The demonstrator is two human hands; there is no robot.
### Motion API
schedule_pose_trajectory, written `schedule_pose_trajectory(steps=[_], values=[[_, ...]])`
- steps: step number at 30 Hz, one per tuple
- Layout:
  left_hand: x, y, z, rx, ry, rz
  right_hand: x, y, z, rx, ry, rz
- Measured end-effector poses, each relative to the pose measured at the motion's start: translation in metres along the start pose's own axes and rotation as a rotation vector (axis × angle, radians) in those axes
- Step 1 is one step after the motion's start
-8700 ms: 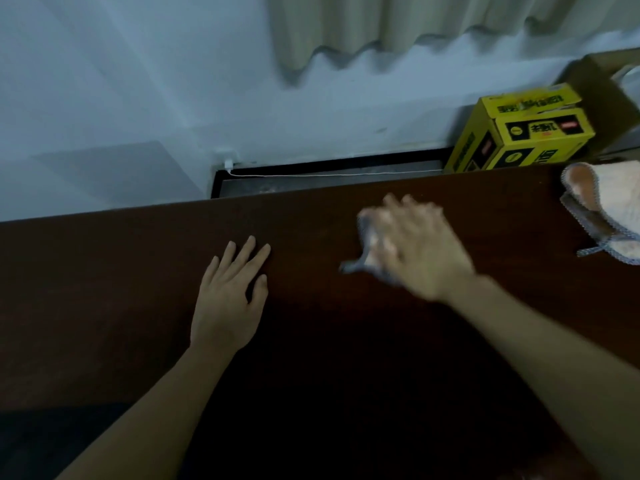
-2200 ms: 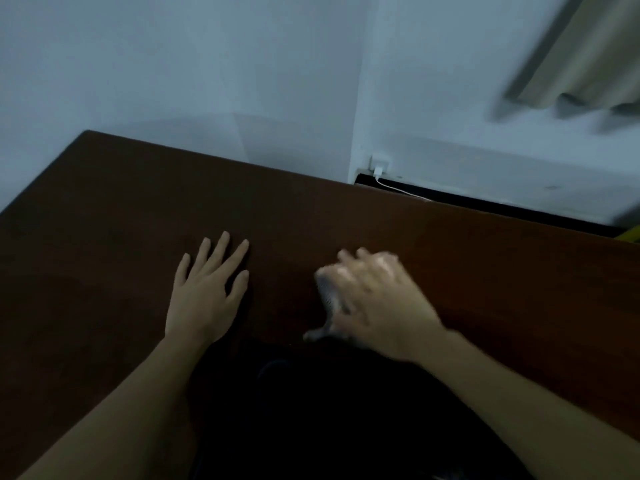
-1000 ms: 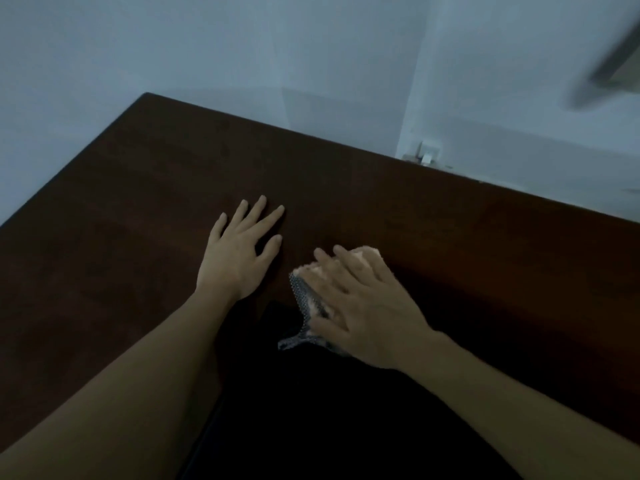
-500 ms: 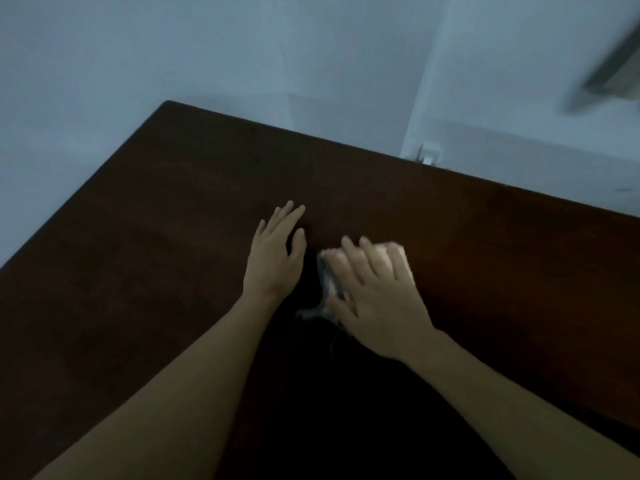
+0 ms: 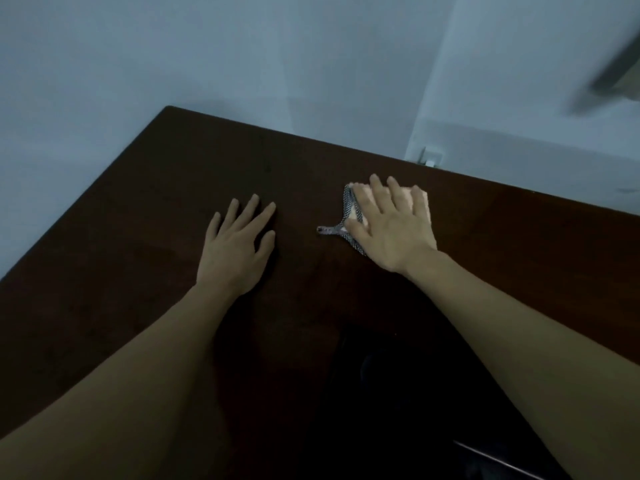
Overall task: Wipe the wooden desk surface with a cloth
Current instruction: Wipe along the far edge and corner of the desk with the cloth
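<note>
cloth (image 5: 349, 213) under r hand (image 5: 391, 230) — desk (image 5: 173, 188)

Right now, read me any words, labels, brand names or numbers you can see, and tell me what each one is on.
None can be read in this view.
The cloth under the right hand has a patterned grey edge, no lettering.
The desk, the left hand, the wall and the wall socket show no text.

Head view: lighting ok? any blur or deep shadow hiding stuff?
Head view: dim, bluish cast; both hands sharp, right hand flat on the cloth, left hand flat on the desk; the curtain at top right is smeared; near desk edge between the forearms is lost in black shadow.
</note>
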State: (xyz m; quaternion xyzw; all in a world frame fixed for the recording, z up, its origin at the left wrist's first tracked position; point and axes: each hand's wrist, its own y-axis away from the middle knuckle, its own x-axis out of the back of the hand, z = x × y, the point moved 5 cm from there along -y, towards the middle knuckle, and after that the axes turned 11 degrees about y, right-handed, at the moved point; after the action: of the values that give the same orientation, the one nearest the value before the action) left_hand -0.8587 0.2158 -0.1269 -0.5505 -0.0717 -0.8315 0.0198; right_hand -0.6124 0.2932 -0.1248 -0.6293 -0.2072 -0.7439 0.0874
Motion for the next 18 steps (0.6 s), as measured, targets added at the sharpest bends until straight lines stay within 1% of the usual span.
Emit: schedule_pose_trajectory(steps=[4, 6, 8, 11, 13, 15, 18], values=[[0.003, 0.0, 0.001, -0.004, -0.002, 0.002, 0.005, 0.037, -0.029, 0.255, -0.007, 0.013], [0.004, 0.001, 0.001, -0.004, 0.005, -0.001, 0.005, 0.041, -0.028, 0.334, -0.011, -0.018], [0.002, 0.002, 0.001, -0.008, 0.006, -0.004, 0.005, 0.02, -0.015, 0.3, 0.001, -0.041], [0.002, 0.002, 0.0, -0.006, 0.015, 0.005, 0.007, -0.024, -0.002, 0.127, 0.008, -0.024], [0.002, 0.002, 0.0, -0.01, 0.015, 0.013, 0.006, -0.038, -0.002, 0.053, 0.0, -0.011], [0.002, 0.003, 0.001, -0.014, 0.024, 0.016, 0.007, -0.033, -0.009, 0.048, 0.012, -0.007], [0.001, 0.002, 0.001, -0.013, 0.014, 0.017, 0.008, 0.006, -0.032, 0.138, 0.006, -0.013]])
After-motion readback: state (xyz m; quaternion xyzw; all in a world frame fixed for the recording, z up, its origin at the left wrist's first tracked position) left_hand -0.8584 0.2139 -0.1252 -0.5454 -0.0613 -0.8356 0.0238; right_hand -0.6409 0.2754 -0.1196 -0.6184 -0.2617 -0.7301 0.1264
